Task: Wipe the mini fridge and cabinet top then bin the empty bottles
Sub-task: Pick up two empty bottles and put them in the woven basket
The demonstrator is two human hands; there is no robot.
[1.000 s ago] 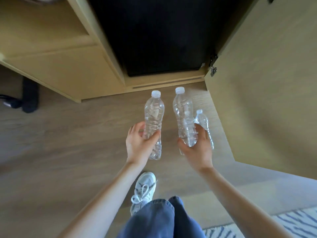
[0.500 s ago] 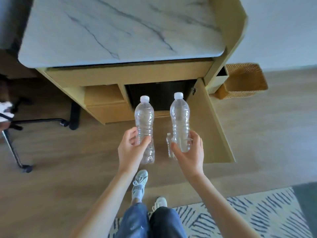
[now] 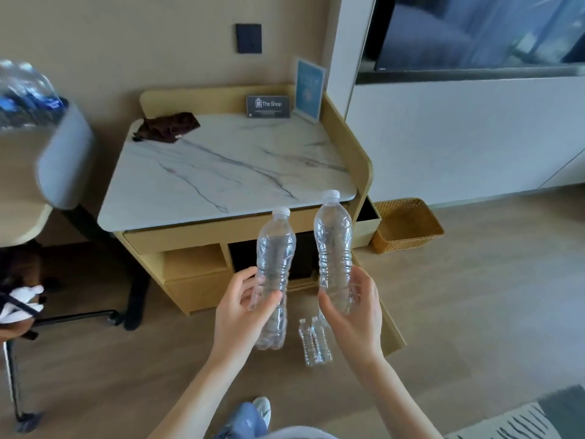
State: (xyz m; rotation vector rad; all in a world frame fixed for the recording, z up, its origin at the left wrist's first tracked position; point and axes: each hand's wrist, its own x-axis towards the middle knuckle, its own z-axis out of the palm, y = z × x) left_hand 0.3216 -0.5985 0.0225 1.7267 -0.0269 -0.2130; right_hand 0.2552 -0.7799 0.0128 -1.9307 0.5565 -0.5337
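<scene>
Left hand: my left hand (image 3: 243, 307), lower centre of the frame, is wrapped around the middle of an empty clear bottle (image 3: 274, 267), thumb across the front.
Left bottle: upright, white cap on, held in the air in front of the cabinet.
Right hand: my right hand (image 3: 354, 315), just right of centre, grips the lower part of a second empty bottle (image 3: 335, 248), which stands a little higher in the frame than the first.
Gap: I see the two held bottles apart, not touching.
Floor bottles: two small clear bottles (image 3: 314, 342) stand side by side on the wood floor (image 3: 474, 296), below and between my hands.
Cabinet top: the white marble top (image 3: 228, 166) fills the centre of the frame above the bottles.
Cloth: a dark brown cloth (image 3: 167, 126) lies crumpled at the top's upper-left corner.
Signs: a dark "The Shop" card (image 3: 268, 106) and a blue card (image 3: 309, 88) stand at the back right of the top.
Mini fridge: I see only a dark opening (image 3: 240, 255) under the top, behind the held bottles.
Basket: a woven wicker basket (image 3: 408, 224) sits on the floor at right of the cabinet.
</scene>
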